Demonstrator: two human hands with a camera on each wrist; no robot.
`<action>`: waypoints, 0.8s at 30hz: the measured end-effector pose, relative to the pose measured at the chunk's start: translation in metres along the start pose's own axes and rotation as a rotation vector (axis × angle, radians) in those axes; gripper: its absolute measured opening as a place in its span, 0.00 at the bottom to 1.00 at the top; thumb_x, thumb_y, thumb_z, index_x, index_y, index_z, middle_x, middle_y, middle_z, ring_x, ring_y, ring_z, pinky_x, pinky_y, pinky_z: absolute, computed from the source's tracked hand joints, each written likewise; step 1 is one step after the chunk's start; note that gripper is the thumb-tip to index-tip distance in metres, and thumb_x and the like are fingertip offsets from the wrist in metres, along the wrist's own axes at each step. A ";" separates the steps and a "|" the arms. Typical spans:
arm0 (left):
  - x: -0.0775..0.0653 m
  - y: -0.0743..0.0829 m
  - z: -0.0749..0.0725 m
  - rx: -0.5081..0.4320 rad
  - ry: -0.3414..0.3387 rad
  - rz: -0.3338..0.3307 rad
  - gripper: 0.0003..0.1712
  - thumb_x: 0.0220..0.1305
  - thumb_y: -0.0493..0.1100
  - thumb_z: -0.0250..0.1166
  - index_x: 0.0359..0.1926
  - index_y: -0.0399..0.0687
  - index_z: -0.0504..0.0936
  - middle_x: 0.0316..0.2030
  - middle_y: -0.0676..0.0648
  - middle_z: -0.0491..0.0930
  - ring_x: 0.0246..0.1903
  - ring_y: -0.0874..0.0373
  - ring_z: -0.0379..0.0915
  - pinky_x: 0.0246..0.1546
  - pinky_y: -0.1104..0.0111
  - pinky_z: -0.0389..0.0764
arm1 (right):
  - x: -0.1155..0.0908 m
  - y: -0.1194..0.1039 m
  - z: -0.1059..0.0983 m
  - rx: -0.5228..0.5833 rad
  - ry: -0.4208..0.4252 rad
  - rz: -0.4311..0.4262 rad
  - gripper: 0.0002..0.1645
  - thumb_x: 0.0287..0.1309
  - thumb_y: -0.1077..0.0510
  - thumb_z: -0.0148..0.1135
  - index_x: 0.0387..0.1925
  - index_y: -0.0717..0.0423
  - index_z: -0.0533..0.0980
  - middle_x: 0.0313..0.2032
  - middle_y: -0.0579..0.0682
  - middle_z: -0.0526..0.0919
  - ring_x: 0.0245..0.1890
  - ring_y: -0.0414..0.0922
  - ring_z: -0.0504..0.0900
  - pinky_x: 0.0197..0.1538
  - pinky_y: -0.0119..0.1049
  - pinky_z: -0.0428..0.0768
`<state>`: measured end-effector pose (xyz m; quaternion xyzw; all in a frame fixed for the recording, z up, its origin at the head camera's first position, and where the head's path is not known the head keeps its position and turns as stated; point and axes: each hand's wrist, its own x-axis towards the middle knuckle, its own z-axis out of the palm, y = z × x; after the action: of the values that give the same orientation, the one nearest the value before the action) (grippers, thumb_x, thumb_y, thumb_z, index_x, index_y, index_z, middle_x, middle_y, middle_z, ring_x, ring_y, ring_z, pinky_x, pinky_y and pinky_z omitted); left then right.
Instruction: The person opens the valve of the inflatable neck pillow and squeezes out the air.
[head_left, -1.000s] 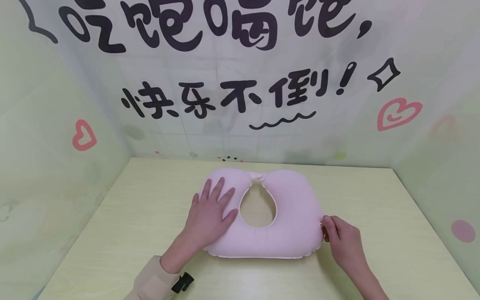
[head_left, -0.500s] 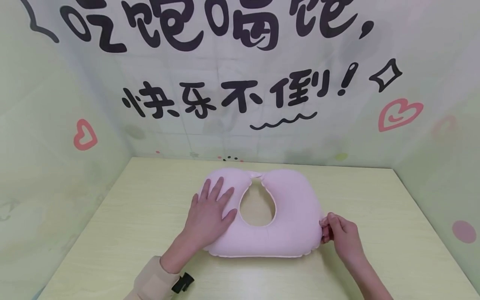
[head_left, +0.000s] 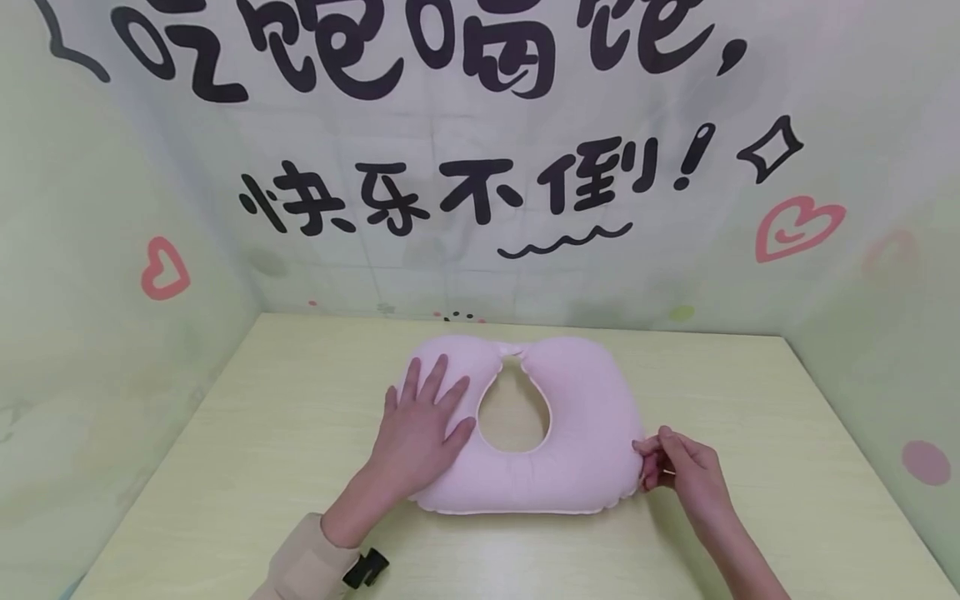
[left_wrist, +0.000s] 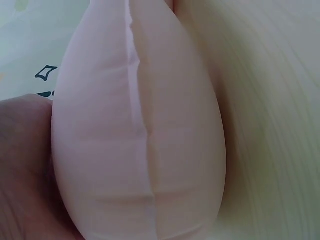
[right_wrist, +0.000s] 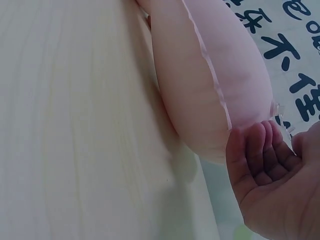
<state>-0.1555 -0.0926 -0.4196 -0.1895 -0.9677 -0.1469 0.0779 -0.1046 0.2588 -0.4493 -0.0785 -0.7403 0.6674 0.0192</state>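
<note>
From my remote station, the head view shows a pink neck pillow [head_left: 525,483] lying on the pale table [head_left: 300,417], between a person's two hands. Its two lobes point toward the back wall [head_left: 675,283]; a narrow strap [head_left: 513,350] joins them above the teardrop opening, through which I see the tabletop.

Left hand [head_left: 422,437]: spread, palm down, fingers fanned over the left lobe, thumb toward the opening. A beige sleeve [head_left: 311,554] and a black buckle [head_left: 366,568] mark the wrist. In the left wrist view I see the pillow's side seam [left_wrist: 135,90] running lengthwise, with part of the hand against the cover.

Right hand [head_left: 686,471]: at the pillow's right edge, fingers curled inward, fingertips touching the cover. The right wrist view places them just beside a clear valve [right_wrist: 276,109]; whether thumb and fingers pinch it, I cannot tell.

Lettering: on the wall I read two lines of heavy black Chinese characters. The upper line [head_left: 367,87], cropped by the frame, begins 吃饱 and ends 饱 with a comma; the lower line [head_left: 485,200] reads 快乐不倒! A wavy stroke [head_left: 566,244] underlines its right half. A four-pointed star [head_left: 770,148] follows the exclamation mark, above a pink heart [head_left: 795,237]. In my right wrist view, 不 and parts of its neighbours appear tilted.
</note>
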 end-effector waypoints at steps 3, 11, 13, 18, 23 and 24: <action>0.000 0.000 0.000 -0.016 0.007 0.003 0.31 0.75 0.57 0.58 0.71 0.48 0.75 0.77 0.35 0.56 0.76 0.28 0.42 0.63 0.26 0.56 | 0.000 -0.001 0.000 -0.033 0.019 -0.006 0.34 0.82 0.49 0.43 0.36 0.77 0.80 0.25 0.54 0.80 0.21 0.43 0.78 0.29 0.37 0.84; 0.006 -0.003 -0.008 -0.090 0.001 -0.010 0.32 0.79 0.55 0.53 0.75 0.44 0.68 0.76 0.33 0.57 0.77 0.31 0.42 0.67 0.29 0.52 | 0.015 -0.012 -0.007 -0.179 0.083 0.012 0.23 0.79 0.56 0.51 0.39 0.75 0.78 0.28 0.53 0.82 0.23 0.43 0.82 0.32 0.37 0.86; 0.010 -0.006 -0.013 -0.091 0.000 -0.014 0.33 0.79 0.55 0.52 0.76 0.43 0.67 0.77 0.33 0.56 0.77 0.32 0.43 0.68 0.31 0.52 | 0.021 -0.017 -0.009 -0.236 0.093 0.001 0.20 0.77 0.58 0.54 0.42 0.75 0.78 0.32 0.54 0.84 0.25 0.42 0.83 0.33 0.37 0.86; 0.025 -0.013 -0.028 -0.103 -0.002 -0.015 0.34 0.80 0.54 0.51 0.76 0.40 0.65 0.76 0.32 0.56 0.77 0.33 0.44 0.70 0.34 0.53 | 0.039 -0.033 -0.008 -0.375 0.101 -0.088 0.20 0.75 0.55 0.55 0.48 0.72 0.80 0.40 0.59 0.87 0.32 0.39 0.86 0.37 0.34 0.86; 0.043 -0.022 -0.038 -0.204 -0.035 -0.002 0.33 0.81 0.53 0.50 0.76 0.39 0.64 0.77 0.33 0.53 0.77 0.34 0.43 0.71 0.39 0.55 | 0.052 -0.047 0.000 -0.514 0.083 -0.217 0.19 0.74 0.54 0.58 0.54 0.65 0.81 0.47 0.62 0.87 0.43 0.47 0.87 0.47 0.38 0.84; 0.047 -0.024 -0.038 -0.218 -0.046 -0.003 0.33 0.81 0.53 0.49 0.77 0.39 0.64 0.78 0.33 0.53 0.77 0.35 0.42 0.72 0.40 0.55 | 0.054 -0.049 0.002 -0.532 0.069 -0.241 0.19 0.74 0.54 0.58 0.55 0.65 0.81 0.49 0.63 0.86 0.47 0.50 0.86 0.50 0.41 0.84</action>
<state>-0.2039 -0.1095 -0.3796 -0.1989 -0.9477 -0.2471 0.0344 -0.1630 0.2595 -0.4051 -0.0148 -0.8921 0.4398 0.1021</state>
